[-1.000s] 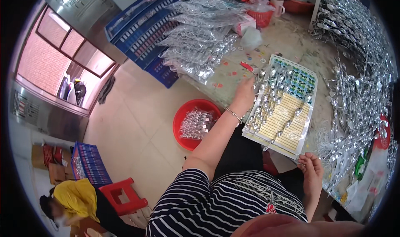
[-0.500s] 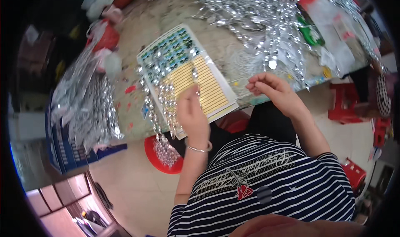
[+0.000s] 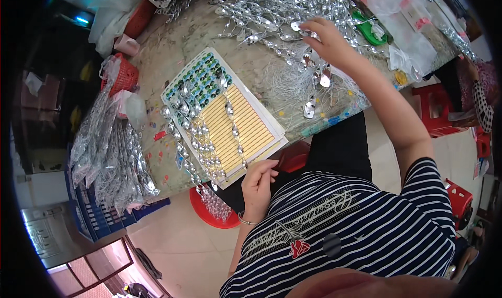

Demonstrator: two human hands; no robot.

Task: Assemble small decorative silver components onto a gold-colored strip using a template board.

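A yellow and white sticker sheet lies on the worktable, with rows of green dots at its far end and strings of silver spoon-shaped pieces draped over it. My left hand rests at the sheet's near corner with fingers curled, holding nothing I can see. My right hand reaches far out into a heap of silver pieces on thin lines and pinches one of them.
A red basin with more silver pieces sits on the floor under the table edge. Bagged silver pieces lie on blue crates at left. Red baskets, green tape holders, plastic bags and red stools surround the table. Another person's sleeve shows at right.
The view has swung round. My right hand moved from near the sheet's edge out into the far silver heap. My left hand slid from the sheet's middle to its near corner.
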